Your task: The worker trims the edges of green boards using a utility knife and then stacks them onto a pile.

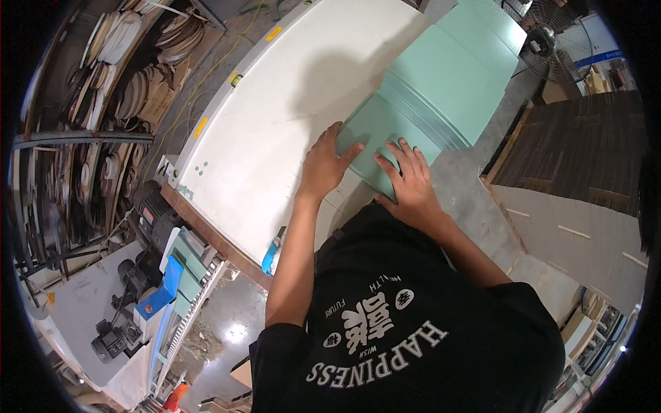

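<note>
A small stack of pale green panels (374,118) lies on the right side of the white table, close in front of me. My left hand (323,164) is at the left edge of the top panel, its fingers along the edge and its thumb apart on the surface. On the near right part of the same panel rests my right hand (412,184), fingers spread and palm down. Farther off, larger pale green panels (451,72) overlap in stepped layers. Neither hand visibly wraps around anything.
The white tabletop (261,131) has a curved left rail carrying small spirit levels (236,80). Its near edge holds a blue tape dispenser (272,255). A black motor (153,215) sits at the left. Racks of coiled edging strips (117,41), a stacked board pile (571,151) and a fan (544,43) surround me.
</note>
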